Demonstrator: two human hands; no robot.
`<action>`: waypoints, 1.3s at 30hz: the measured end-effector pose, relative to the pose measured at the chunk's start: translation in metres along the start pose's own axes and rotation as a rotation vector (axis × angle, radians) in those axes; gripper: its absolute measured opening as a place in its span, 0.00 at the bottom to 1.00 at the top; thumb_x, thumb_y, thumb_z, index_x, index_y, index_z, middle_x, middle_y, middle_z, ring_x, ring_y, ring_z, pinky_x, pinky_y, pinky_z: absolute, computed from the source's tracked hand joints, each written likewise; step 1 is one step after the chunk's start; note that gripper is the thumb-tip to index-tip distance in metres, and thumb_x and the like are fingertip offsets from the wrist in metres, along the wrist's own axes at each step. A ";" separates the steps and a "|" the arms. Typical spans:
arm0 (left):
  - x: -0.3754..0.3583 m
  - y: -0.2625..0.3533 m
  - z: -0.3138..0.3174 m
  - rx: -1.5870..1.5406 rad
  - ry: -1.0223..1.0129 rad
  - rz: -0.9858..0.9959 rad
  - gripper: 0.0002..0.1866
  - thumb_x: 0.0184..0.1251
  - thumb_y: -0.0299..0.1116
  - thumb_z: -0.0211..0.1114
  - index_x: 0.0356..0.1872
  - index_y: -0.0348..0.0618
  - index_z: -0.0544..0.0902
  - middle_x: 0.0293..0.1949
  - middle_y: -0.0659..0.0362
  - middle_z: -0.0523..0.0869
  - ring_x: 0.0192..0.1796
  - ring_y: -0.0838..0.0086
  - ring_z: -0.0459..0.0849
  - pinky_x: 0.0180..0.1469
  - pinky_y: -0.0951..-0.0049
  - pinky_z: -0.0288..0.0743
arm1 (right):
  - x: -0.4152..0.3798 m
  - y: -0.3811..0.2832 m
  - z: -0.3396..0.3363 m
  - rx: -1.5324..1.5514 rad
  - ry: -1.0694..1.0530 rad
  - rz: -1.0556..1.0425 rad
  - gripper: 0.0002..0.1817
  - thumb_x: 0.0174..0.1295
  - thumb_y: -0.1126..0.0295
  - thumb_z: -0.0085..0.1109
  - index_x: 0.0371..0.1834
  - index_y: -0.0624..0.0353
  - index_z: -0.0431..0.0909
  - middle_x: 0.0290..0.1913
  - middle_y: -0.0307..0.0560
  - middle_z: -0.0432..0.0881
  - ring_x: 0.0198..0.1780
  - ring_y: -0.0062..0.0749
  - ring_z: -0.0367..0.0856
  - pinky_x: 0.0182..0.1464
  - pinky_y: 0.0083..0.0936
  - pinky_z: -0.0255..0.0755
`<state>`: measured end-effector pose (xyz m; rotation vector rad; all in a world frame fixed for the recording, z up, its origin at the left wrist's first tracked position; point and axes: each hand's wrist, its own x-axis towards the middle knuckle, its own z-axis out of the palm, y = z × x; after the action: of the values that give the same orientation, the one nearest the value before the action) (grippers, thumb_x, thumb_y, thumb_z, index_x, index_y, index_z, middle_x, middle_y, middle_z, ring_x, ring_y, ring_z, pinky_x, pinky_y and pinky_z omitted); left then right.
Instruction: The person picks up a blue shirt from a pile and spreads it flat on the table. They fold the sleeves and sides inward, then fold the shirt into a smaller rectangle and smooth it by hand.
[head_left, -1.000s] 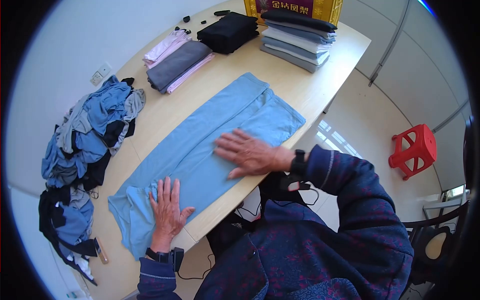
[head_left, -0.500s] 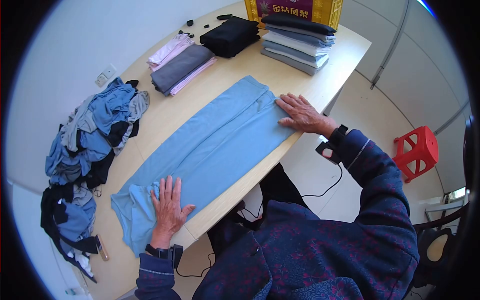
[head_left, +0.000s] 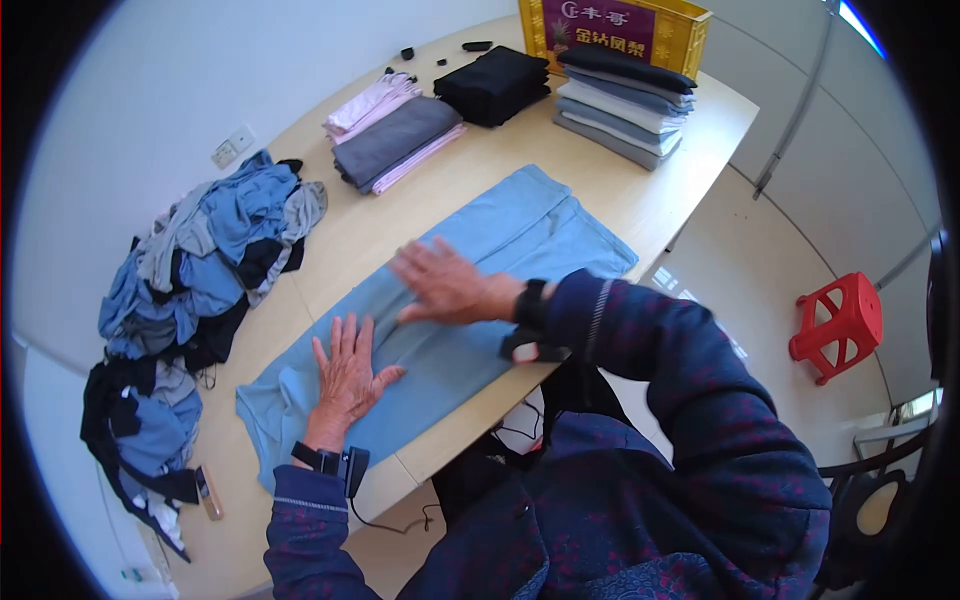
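Observation:
A light blue garment (head_left: pixel 470 350) lies spread lengthwise on the wooden table, its left end bunched and its right end reaching the table's front edge. My left hand (head_left: pixel 347 378) rests on the garment's left part, fingers spread, holding nothing. Over the middle of the cloth is my right hand (head_left: pixel 445 284), slightly blurred, with its fingers stretched out. Whether its palm touches the fabric cannot be told. Both wrists wear black straps with small devices.
A loose clothes heap (head_left: pixel 215 250) lies along the wall. Folded piles stand further back: grey and pink (head_left: pixel 395 140), black (head_left: pixel 492 85), mixed (head_left: pixel 625 105). Behind is a yellow crate (head_left: pixel 680 38). A red stool (head_left: pixel 840 325) stands on the floor at right.
My right hand has moved left from the garment's right end to its middle. My left hand stays on the left part. The view has shifted slightly.

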<state>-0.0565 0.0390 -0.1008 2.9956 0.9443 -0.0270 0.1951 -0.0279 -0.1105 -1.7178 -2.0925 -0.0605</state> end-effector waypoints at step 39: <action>-0.002 0.000 0.011 -0.019 -0.031 -0.028 0.49 0.64 0.68 0.55 0.79 0.49 0.53 0.79 0.47 0.50 0.81 0.49 0.44 0.73 0.30 0.36 | -0.083 0.078 -0.026 -0.165 -0.113 0.135 0.44 0.68 0.35 0.43 0.75 0.59 0.58 0.76 0.62 0.57 0.79 0.54 0.50 0.78 0.54 0.38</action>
<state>-0.0586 0.0374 -0.1114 2.9557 0.9785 -0.0645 0.2878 -0.0941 -0.1344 -1.9987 -2.0959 -0.1004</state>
